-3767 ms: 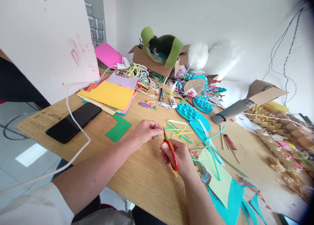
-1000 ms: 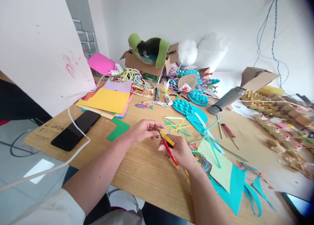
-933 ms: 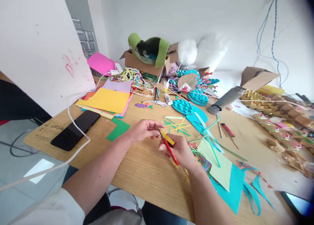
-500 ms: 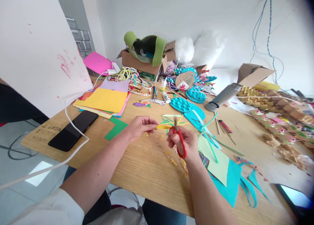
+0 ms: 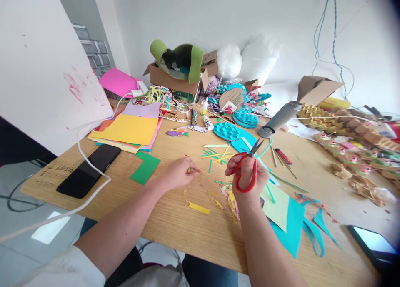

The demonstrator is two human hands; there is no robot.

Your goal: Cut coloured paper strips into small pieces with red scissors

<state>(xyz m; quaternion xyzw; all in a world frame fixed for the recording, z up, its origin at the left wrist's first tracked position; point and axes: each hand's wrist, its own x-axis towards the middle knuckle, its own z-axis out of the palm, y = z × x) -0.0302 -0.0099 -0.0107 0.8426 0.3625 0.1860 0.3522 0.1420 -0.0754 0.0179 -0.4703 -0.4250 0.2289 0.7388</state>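
Observation:
My right hand (image 5: 251, 178) grips a pair of scissors (image 5: 250, 170) by the red handles, blades slightly apart and pointing up and away, with no paper between them. Low over the table, my left hand (image 5: 181, 173) has its fingertips pinched together. Whatever lies in that pinch, if anything, is too small to make out. A yellow paper strip (image 5: 198, 207) with a notched end lies nearer to me on the wood. Yellow paper scraps (image 5: 233, 203) are scattered by my right wrist. Beyond both hands, thin green and yellow paper strips (image 5: 218, 154) lie in a loose pile.
Coloured paper sheets (image 5: 131, 128), a green paper piece (image 5: 145, 168) and a black phone (image 5: 89, 170) occupy the left side, crossed by a white cable (image 5: 93, 159). Turquoise sheets (image 5: 289, 228) and a grey flask (image 5: 279, 120) stand right. Glue bottles (image 5: 208, 123) sit behind.
The yellow strip has left my left hand and now lies on the table. My right hand has moved right with the scissors. My left hand has dropped slightly toward the tabletop.

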